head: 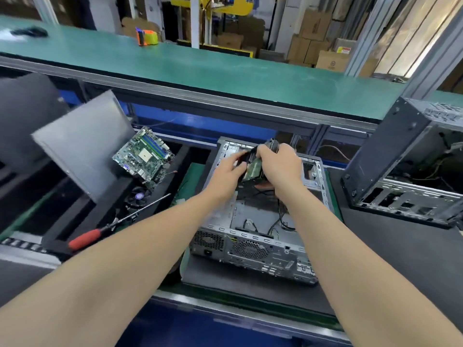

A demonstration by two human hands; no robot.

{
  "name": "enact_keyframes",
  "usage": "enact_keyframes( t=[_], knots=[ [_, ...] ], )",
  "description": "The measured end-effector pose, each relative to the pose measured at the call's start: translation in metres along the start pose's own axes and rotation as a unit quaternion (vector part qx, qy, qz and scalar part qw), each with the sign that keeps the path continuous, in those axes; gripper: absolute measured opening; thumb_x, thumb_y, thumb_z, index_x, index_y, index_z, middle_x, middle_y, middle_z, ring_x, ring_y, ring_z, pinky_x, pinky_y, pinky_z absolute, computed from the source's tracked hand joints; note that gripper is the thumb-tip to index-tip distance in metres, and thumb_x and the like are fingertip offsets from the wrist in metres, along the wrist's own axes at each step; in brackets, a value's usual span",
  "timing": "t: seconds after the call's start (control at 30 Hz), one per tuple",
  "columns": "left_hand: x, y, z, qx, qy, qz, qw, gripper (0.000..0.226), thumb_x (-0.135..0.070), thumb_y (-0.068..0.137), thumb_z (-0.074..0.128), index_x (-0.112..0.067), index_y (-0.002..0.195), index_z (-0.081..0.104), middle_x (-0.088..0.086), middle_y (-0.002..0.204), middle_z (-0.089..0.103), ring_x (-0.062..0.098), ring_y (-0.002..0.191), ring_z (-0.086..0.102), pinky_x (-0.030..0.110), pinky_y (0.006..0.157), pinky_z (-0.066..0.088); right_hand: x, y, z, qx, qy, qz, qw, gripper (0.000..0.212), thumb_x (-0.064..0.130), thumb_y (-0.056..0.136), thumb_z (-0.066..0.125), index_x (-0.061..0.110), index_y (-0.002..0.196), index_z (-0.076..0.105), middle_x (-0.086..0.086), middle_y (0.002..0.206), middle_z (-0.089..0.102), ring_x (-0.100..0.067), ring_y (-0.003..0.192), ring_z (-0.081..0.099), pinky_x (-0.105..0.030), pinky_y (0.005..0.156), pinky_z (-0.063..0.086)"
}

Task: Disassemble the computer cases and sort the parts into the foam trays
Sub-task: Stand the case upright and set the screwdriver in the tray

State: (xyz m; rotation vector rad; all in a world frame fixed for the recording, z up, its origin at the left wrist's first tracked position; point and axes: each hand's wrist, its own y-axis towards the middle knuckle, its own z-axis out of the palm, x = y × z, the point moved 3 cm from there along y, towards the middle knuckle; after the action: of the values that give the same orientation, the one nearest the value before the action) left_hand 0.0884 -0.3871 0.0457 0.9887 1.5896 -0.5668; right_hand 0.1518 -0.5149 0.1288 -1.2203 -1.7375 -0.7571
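**Drive lifted over an open case on the workshop line**

A green conveyor belt (200,68) runs across the workshop, with cardboard boxes (313,33) stacked behind it. On the table (380,251) in front of the belt, a computer case (253,244) lies on its side with its cover off, directly beneath both hands. The right hand (280,164) is curled around a hard drive (253,170), holding it above the case with its green circuit board facing the camera. The left hand (225,174), just beside it, pinches a black connector (246,156) at the drive's edge between thumb and fingers.

To the left of the left hand, a motherboard (144,156) leans in a black foam tray (105,211), with a grey side panel (82,144) propped beside it and a cooling fan (137,196) below. Nearer the person, a red-handled screwdriver (85,237) lies across the tray's edge. To the right of the right hand, well apart, a second case (411,166) stands tilted, wires showing inside.
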Motion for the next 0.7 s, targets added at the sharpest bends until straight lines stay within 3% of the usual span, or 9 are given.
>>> enact_keyframes(
  t=[0.1,0.17,0.23,0.33,0.4,0.47,0.53,0.63,0.7],
  knots=[
    [-0.003,0.013,-0.044,-0.036,-0.036,-0.006,0.999,0.042,-0.019,0.107,0.052,-0.029,0.148,0.049,-0.007,0.147,0.052,0.013,0.138,0.046,0.037,0.117,0.036,0.033,0.008,0.033,0.025,-0.027,-0.052,0.998,0.026,0.039,0.092,0.062,0.015,0.086,0.054,-0.003,0.083,0.061,-0.023,0.071,0.056,-0.028,0.047,0.045],
    [0.002,0.023,-0.075,-0.051,-0.04,-0.011,0.998,0.042,-0.011,0.106,0.05,-0.026,0.145,0.048,-0.002,0.147,0.052,0.016,0.139,0.046,0.044,0.119,0.036,0.052,0.015,0.065,0.041,-0.051,-0.075,0.995,0.028,0.039,0.092,0.063,0.012,0.088,0.056,-0.004,0.086,0.063,-0.025,0.075,0.059,-0.03,0.053,0.047],
    [0.013,0.034,-0.108,-0.081,-0.002,-0.015,0.997,0.04,-0.008,0.103,0.053,-0.026,0.139,0.05,-0.003,0.133,0.058,0.017,0.127,0.054,0.045,0.112,0.043,0.066,0.023,0.101,0.056,-0.083,-0.089,0.991,0.029,0.036,0.093,0.064,0.009,0.089,0.056,-0.007,0.09,0.063,-0.029,0.08,0.06,-0.036,0.059,0.048],
    [0.041,0.054,-0.152,-0.123,0.045,-0.038,0.991,0.039,-0.004,0.095,0.06,-0.021,0.13,0.061,0.004,0.115,0.064,0.024,0.105,0.061,0.044,0.095,0.053,0.073,0.039,0.16,0.07,-0.137,-0.1,0.983,0.034,0.031,0.094,0.066,0.013,0.076,0.043,-0.008,0.085,0.059,-0.032,0.076,0.057,-0.033,0.055,0.036],
    [0.062,0.07,-0.171,-0.112,0.032,-0.071,0.991,0.042,0.002,0.094,0.055,-0.019,0.129,0.063,0.009,0.118,0.066,0.026,0.101,0.063,0.042,0.093,0.053,0.07,0.052,0.199,0.073,-0.17,-0.091,0.979,0.034,0.029,0.095,0.066,0.014,0.076,0.043,-0.011,0.092,0.059,-0.034,0.081,0.057,-0.032,0.061,0.038],
    [0.083,0.084,-0.181,-0.089,-0.015,-0.124,0.988,0.039,0.0,0.095,0.052,-0.019,0.129,0.06,0.013,0.122,0.068,0.027,0.098,0.063,0.041,0.089,0.052,0.062,0.065,0.233,0.068,-0.201,-0.074,0.974,0.036,0.03,0.096,0.067,0.015,0.075,0.042,-0.009,0.092,0.057,-0.033,0.082,0.054,-0.033,0.058,0.034],
    [0.104,0.098,-0.187,-0.067,-0.074,-0.176,0.979,0.032,-0.01,0.099,0.051,-0.021,0.129,0.057,0.014,0.123,0.068,0.027,0.095,0.063,0.041,0.081,0.048,0.053,0.078,0.262,0.067,-0.225,-0.047,0.971,0.032,0.033,0.097,0.068,0.014,0.081,0.047,-0.008,0.098,0.058,-0.033,0.085,0.058,-0.032,0.059,0.037],
    [0.125,0.118,-0.193,-0.023,-0.097,-0.223,0.97,0.03,-0.027,0.103,0.045,-0.028,0.129,0.059,0.011,0.124,0.068,0.029,0.102,0.066,0.043,0.086,0.054,0.041,0.096,0.294,0.055,-0.255,-0.011,0.965,0.025,0.033,0.098,0.066,0.013,0.097,0.051,-0.01,0.109,0.058,-0.033,0.09,0.06,-0.036,0.068,0.043],
    [0.134,0.13,-0.193,0.019,-0.116,-0.245,0.962,0.029,-0.035,0.103,0.045,-0.033,0.127,0.061,0.01,0.123,0.067,0.023,0.094,0.064,0.041,0.081,0.058,0.033,0.11,0.308,0.041,-0.261,0.007,0.965,0.021,0.028,0.097,0.064,0.014,0.094,0.049,-0.009,0.106,0.06,-0.031,0.088,0.059,-0.035,0.065,0.041]
  ],
)
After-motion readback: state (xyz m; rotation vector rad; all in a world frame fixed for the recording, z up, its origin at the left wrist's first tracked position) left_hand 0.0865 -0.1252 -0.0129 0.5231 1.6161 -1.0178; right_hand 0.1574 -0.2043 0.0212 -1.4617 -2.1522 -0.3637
